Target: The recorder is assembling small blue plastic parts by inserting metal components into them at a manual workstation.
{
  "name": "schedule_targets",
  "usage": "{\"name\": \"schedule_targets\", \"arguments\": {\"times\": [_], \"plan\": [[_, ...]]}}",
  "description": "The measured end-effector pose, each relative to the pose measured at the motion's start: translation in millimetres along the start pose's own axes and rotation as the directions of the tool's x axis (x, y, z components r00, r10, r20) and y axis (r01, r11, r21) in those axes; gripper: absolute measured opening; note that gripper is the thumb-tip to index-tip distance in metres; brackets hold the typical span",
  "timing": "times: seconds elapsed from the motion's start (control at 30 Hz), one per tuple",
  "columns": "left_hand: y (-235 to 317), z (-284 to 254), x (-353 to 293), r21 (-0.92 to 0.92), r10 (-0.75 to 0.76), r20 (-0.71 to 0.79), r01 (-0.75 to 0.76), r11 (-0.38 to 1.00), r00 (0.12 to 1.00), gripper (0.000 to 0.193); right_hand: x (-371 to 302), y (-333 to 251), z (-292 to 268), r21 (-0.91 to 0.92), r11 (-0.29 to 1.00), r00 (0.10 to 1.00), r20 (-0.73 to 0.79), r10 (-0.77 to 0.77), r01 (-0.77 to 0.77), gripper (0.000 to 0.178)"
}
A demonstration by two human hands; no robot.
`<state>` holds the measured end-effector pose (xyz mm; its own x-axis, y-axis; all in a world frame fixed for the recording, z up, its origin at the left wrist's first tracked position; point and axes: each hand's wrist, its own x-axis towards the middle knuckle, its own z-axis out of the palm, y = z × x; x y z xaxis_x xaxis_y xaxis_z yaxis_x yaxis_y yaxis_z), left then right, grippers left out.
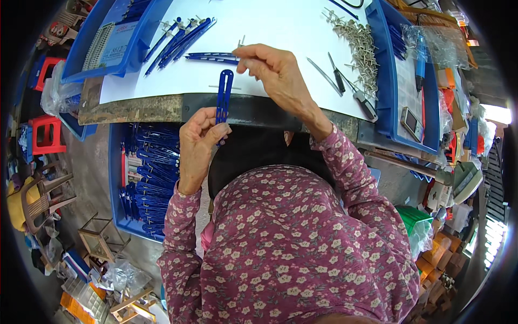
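My left hand [197, 144] grips the lower end of a flat blue slotted strip [223, 94] between thumb and fingers, holding it upright at the table's front edge. Just above its rounded top, my right hand [281, 76] has its thumb and forefinger pinched together; what they hold, if anything, is too small to make out. Behind those fingertips several blue strips [202, 58] lie on the white tabletop, and a small metal pin [241, 41] shows there. A thin metal rod [222, 86] lies behind the held strip.
More blue strips [186, 42] with metal pins lie at the far left. At right are a pile of metal pins [360, 51], a cutter knife [365, 105] and tweezers [325, 75]. Blue trays [384, 81] flank the table; a crate [116, 189] full of blue strips stands below left.
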<state>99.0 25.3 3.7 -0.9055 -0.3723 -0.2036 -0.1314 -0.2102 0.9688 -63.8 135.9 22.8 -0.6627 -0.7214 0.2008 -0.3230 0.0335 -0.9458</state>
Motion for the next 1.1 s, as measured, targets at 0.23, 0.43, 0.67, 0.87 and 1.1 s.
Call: {"name": "schedule_targets", "arguments": {"times": [0.23, 0.43, 0.67, 0.87, 1.1], "plan": [[2.8, 3.8, -1.1, -0.009, 0.025, 0.004, -0.025, 1.000, 1.000, 0.021, -3.2, 2.0, 2.6, 0.185, 0.978, 0.991, 0.108, 0.079, -0.098, 0.021], [8.8, 6.4, -1.7, -0.012, 0.040, 0.018, -0.040, 0.999, 0.999, 0.021, 0.1, -3.0, -2.0, 0.174, 0.980, 0.989, 0.130, 0.077, -0.100, 0.021], [11.0, 5.7, 12.8, -0.072, 0.053, 0.071, -0.047, 0.996, 0.996, 0.022, 14.5, -11.5, -17.8, -0.030, 0.997, 0.974, 0.219, -0.059, 0.067, 0.022], [17.7, 6.2, 26.9, -0.163, 0.029, 0.118, -0.009, 0.987, 0.993, 0.022, 28.5, -12.7, -30.4, -0.297, 0.882, 0.904, 0.338, -0.262, 0.367, 0.029], [21.8, 5.1, 47.3, -0.186, 0.031, 0.195, 0.006, 0.982, 0.980, 0.020, 40.7, -25.0, -47.8, -0.651, 0.278, 0.702, 0.591, -0.398, 0.706, 0.027]]}}
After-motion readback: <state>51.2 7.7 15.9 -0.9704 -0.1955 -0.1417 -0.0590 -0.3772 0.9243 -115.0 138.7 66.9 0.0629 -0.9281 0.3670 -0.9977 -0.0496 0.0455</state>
